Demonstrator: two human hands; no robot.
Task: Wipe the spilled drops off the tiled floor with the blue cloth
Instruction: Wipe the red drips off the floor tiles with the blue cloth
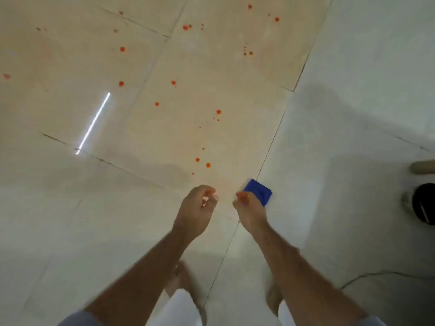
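Blue cloth (pixel 259 191): I saw it folded small, sticking out past the far side of my right hand's knuckles, above the tile seam.
Right hand (pixel 250 209): fingers curled round the cloth's near edge — gripping it.
Left hand (pixel 196 209): just beside the right, apart from the cloth; fingers curled in with thumb near fingertips, holding nothing I could make out.
Red drops (pixel 208 165): scattered over the beige tiled floor (pixel 70 208) beyond both hands — nearest cluster close ahead.
Black round object (pixel 423 203): at the right edge, well apart.

An indoor room (which kind, I cannot tell), shown by glossy tiled floor (pixel 353 67) reflecting a ceiling light (pixel 93 123).
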